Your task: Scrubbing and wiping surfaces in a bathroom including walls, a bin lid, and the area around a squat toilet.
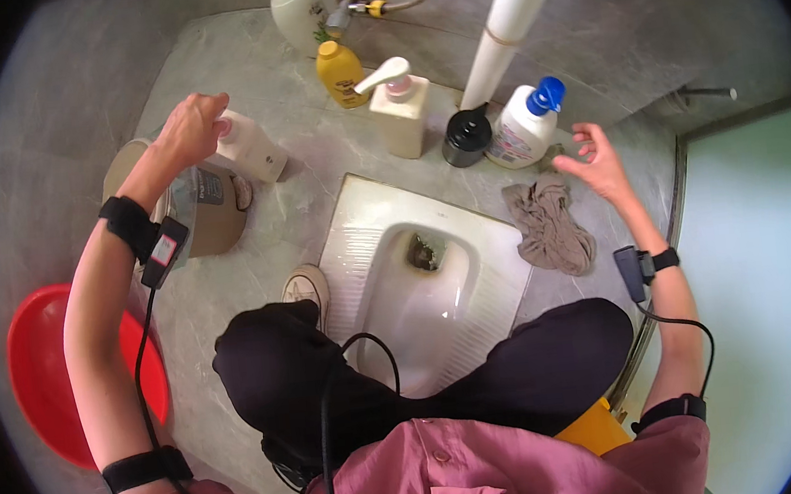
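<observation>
My left hand point(191, 130) is closed at the top of a pale bottle point(253, 149) with a pink neck. The fingers hide the bottle's top, and its lower end is near the floor; I cannot tell if it touches. On the right, my right hand point(599, 165) is open, fingers apart and curved, with nothing in it. Nearest to it are a crumpled grey-brown cloth point(551, 227) on the floor and a white bottle with a blue pump head point(522, 128). A cream pump bottle point(401, 123) stands between the hands, farther back.
A white squat toilet point(344, 252) is set in the floor before my knees. Along the wall stand a yellow bottle point(341, 76), a tall white bottle point(299, 13), a black round holder point(467, 137) and a white pipe point(507, 22). A bin point(222, 227) and red basin point(41, 376) stand left.
</observation>
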A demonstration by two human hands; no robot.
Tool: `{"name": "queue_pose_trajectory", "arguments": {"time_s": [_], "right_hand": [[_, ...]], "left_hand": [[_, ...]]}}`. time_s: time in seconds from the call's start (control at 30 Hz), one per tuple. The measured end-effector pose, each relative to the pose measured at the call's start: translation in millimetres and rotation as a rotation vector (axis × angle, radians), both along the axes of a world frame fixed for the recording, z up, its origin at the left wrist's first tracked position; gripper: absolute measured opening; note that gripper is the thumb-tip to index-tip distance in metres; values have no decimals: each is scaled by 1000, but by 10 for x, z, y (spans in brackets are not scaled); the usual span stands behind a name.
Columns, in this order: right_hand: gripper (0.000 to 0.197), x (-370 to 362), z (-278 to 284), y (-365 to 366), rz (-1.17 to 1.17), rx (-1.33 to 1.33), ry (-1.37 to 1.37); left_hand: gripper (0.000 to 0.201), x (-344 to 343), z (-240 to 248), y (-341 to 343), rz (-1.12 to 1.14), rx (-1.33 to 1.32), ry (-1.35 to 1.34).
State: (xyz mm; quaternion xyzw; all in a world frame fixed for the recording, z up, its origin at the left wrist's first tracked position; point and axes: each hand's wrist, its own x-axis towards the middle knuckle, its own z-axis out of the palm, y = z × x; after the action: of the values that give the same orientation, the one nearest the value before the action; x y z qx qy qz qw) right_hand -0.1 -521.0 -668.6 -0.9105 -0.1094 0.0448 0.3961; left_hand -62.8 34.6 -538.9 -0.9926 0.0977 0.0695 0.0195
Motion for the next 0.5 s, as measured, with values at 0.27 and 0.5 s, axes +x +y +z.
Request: {"name": "queue_pose_trajectory", "arguments": {"time_s": [0.27, 0.5], "right_hand": [[41, 216, 1114, 893, -121, -57, 212], [39, 352, 962, 1057, -149, -499, -100]], "left_hand": [[17, 310, -122, 700, 71, 84, -29], [46, 869, 96, 667, -80, 416, 283]]}}
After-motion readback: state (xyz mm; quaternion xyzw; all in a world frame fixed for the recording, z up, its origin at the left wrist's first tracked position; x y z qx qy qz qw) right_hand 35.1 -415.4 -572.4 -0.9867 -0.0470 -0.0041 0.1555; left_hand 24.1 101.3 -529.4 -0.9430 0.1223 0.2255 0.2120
